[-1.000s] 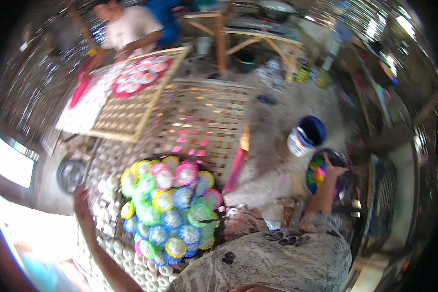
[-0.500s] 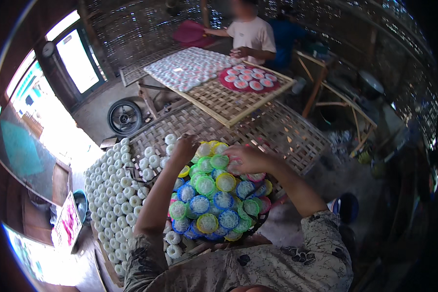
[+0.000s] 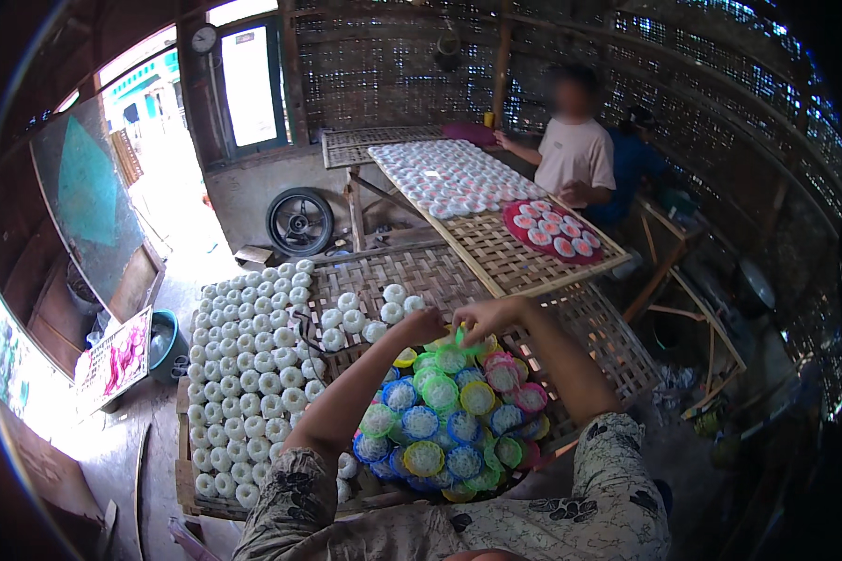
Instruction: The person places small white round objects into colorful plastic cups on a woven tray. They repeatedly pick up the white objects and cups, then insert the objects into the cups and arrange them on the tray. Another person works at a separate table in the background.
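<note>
In front of me is a heap of small plastic cups (image 3: 421,424) in blue, green, yellow and pink, with white stringy food in them. Over its far side, my right hand (image 3: 491,318) pinches the rim of a green plastic cup (image 3: 451,357), blurred a little by motion. Just left of it, my left hand (image 3: 424,324) is curled with its fingers together; what it holds, if anything, is hidden. Beside my left hand, several loose white ring-shaped pieces (image 3: 353,321) lie on the woven bamboo rack (image 3: 374,274).
Rows of white rings (image 3: 253,374) cover the left of the rack. Beyond, a bamboo tray (image 3: 482,252) bears white-and-pink pieces and a red round mat (image 3: 516,224). A person in a light shirt (image 3: 575,154) stands behind it, another in blue alongside. A wheel (image 3: 299,222) leans against the wall.
My view has tilted up and swung left. My hands have come closer together over the far side of the heap, and a green cup is now at my right fingers. The far person's red round thing is lowered.
</note>
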### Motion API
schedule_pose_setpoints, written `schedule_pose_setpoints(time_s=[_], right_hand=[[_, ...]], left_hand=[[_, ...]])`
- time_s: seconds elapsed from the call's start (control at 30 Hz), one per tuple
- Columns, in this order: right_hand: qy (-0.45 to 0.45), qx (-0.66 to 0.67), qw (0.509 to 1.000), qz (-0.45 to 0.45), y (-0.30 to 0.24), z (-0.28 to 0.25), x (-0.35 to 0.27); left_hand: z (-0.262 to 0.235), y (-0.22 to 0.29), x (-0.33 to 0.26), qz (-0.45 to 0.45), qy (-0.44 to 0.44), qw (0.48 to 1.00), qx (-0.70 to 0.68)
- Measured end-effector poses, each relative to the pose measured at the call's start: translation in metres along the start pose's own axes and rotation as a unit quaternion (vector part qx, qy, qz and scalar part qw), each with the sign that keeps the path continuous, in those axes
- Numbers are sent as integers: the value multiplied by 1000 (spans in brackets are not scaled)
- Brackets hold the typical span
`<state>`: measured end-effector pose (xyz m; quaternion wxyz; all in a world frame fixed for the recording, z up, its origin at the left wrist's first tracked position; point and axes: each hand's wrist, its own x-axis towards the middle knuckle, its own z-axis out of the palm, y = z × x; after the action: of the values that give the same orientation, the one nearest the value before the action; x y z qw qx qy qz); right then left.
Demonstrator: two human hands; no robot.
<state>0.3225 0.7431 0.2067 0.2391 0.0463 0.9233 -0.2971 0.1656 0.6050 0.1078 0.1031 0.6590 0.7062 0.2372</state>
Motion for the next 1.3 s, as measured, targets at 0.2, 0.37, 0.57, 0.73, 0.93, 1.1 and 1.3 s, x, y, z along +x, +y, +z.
schedule_pose_setpoints(time_s=[0.2, 0.37, 0.57, 0.73, 0.93, 1.1, 1.3], right_hand=[[206, 361, 908, -60, 33, -38, 61], [485, 105, 867, -35, 51, -2, 136], [381, -125, 914, 65, 84, 18, 156], [405, -60, 912, 1, 84, 5, 137], [492, 110, 864, 9, 75, -7, 119], [376, 476, 795, -15, 53, -10, 92], [110, 816, 559, -98, 20, 10, 65]], left_hand=[[-15, -50, 2, -234, -41, 966, -107], [-55, -111, -13, -267, 210, 872, -353], [-53, -102, -36, -177, 160, 944, 228], [-60, -88, -42, -184, 181, 948, 187], [-69, -81, -38, -157, 248, 942, 165], [-77, -75, -39, -157, 220, 946, 177], [-98, -8, -19, -100, 266, 956, -67]])
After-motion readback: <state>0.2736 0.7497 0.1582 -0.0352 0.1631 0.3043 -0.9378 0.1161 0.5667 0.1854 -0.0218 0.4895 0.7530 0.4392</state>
